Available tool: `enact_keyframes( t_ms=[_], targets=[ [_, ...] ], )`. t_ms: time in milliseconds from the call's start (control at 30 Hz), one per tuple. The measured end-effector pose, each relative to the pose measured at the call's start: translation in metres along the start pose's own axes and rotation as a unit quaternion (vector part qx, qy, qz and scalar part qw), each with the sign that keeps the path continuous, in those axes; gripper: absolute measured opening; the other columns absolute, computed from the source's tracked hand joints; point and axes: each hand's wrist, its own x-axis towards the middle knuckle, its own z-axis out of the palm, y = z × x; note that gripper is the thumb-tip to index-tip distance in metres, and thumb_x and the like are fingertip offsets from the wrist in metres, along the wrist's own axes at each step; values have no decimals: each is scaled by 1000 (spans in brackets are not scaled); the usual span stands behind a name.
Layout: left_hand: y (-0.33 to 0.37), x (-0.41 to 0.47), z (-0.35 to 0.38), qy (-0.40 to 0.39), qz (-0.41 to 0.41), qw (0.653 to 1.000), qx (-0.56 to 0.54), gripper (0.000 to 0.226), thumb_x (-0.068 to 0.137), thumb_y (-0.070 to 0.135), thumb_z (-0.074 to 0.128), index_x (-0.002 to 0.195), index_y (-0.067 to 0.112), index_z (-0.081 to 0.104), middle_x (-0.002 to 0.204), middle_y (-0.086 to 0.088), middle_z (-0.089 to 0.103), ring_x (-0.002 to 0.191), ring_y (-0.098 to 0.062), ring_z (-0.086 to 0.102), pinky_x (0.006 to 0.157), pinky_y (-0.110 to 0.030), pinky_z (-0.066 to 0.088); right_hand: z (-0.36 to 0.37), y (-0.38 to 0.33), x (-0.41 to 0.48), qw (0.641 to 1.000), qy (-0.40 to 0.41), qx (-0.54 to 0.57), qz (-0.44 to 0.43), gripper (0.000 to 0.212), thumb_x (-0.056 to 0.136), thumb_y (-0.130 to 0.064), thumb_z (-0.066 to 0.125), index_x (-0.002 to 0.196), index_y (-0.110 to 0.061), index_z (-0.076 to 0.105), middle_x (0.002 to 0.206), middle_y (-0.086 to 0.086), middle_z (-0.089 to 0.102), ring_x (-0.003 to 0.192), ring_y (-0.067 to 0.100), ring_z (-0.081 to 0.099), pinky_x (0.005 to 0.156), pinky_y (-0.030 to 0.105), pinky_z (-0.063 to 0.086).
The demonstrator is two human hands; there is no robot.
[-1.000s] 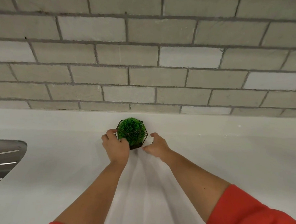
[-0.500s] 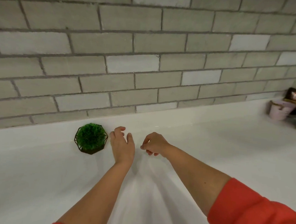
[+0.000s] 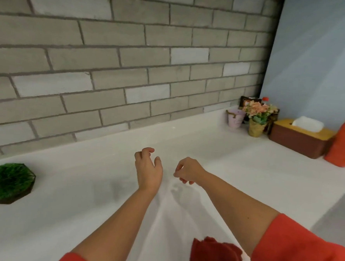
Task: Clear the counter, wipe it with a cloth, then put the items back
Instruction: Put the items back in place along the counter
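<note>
Plant: the small green plant (image 3: 8, 182) in its wire-framed holder is sitting at the lower left of the frame, on the counter (image 3: 81, 215) near the brick wall (image 3: 131, 67). A second ago both hands were cupping it; now it is standing alone, well apart from them.

Left hand: the left hand (image 3: 148, 170) is hovering over the middle of the frame, fingers loosely curled and gripping nothing.

Right hand: the right hand (image 3: 187, 171) is hanging just beside it, fingers drooping towards the counter, also holding nothing.

View: the camera is swinging rightward, so the plant is sliding to the frame's left edge while a cluster of items is coming into sight at the upper right.

Waiting items: a lilac pot (image 3: 235, 119), a flower pot (image 3: 257, 119) and a tissue box (image 3: 300, 138) are crowding the far corner at the upper right, touching or nearly so.

Cloth: the red cloth (image 3: 215, 256) is lying crumpled at the bottom of the frame, just under the right forearm, with neither hand on it.

Meaning for the task: the wiping is looking finished and the putting-back is going on, with the plant apparently the first item returned.

Next move: the person is probably turning to the corner cluster, though which item they are heading for cannot be told.
</note>
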Motion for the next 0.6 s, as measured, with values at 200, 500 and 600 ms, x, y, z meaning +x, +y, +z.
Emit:
enact_keyframes(
  t_ms=[200, 500, 600],
  targets=[
    [52, -32, 89, -43, 11, 999, -13, 25, 93, 11, 48, 118, 12, 49, 125, -7, 39, 99, -26, 54, 82, -24, 39, -65, 91, -19, 999, 27, 3, 37, 6, 87, -15, 59, 86, -11, 55, 64, 1, 55, 55, 13, 52, 51, 22, 42],
    [102, -57, 191, -117, 10, 993, -19, 24, 93, 11, 48, 118, 12, 48, 126, -6, 38, 105, -31, 55, 88, -27, 42, -136, 186, -25, 995, 67, 15, 74, 8, 86, -16, 58, 92, -11, 57, 69, 2, 57, 65, 18, 57, 52, 22, 43],
    [113, -49, 215, -143, 21, 989, -20, 24, 94, 11, 47, 118, 12, 48, 125, -6, 39, 106, -29, 55, 85, -25, 40, -152, 206, -18, 992, 89, 28, 88, 6, 86, -16, 58, 91, -12, 58, 80, 7, 61, 70, 20, 58, 52, 22, 43]
  ],
)
